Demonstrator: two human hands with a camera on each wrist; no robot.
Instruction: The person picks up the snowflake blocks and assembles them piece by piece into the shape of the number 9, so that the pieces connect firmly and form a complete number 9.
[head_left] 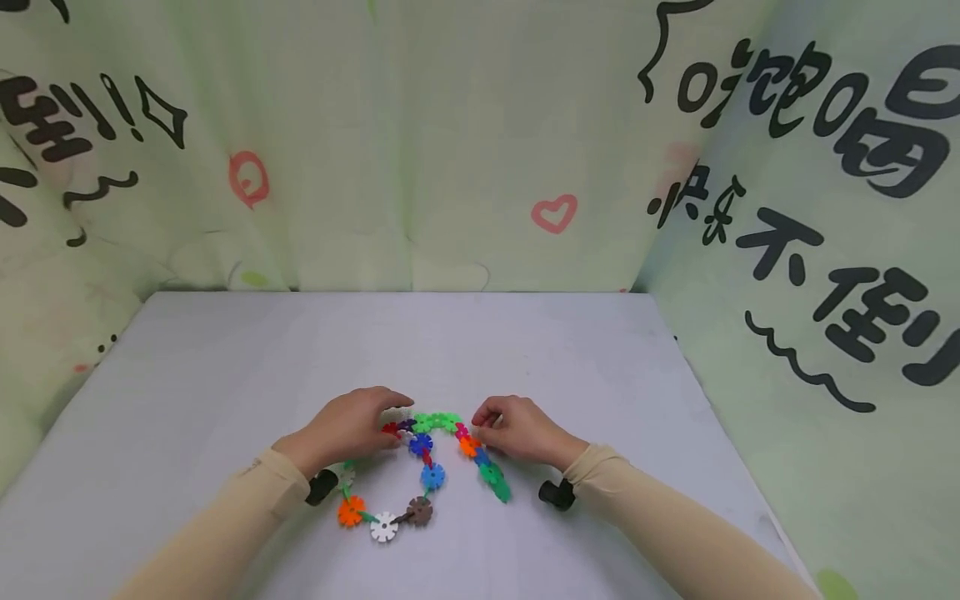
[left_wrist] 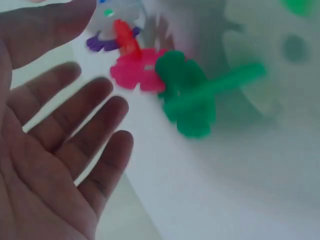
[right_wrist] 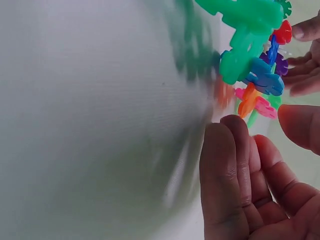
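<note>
A chain of interlocking plastic snowflake discs lies on the white table, with a loop at the left and a tail at the right. Orange (head_left: 350, 511), white (head_left: 385, 527), brown (head_left: 419, 511) and blue (head_left: 432, 477) discs form the loop's near side. Light green discs (head_left: 437, 422) lead over to the tail, which ends in a dark green disc (head_left: 495, 479). My left hand (head_left: 350, 429) is over the loop's far left, fingers loosely extended in its wrist view, beside a pink disc (left_wrist: 137, 70). My right hand (head_left: 527, 431) hovers by the tail's orange disc (right_wrist: 248, 101), thumb and fingers apart.
The white tabletop (head_left: 300, 350) spreads around the chain. Pale green curtains (head_left: 465, 150) with black lettering hang behind the table and at both sides. A black wrist camera (head_left: 557, 494) sits under the right wrist, another (head_left: 322, 487) under the left.
</note>
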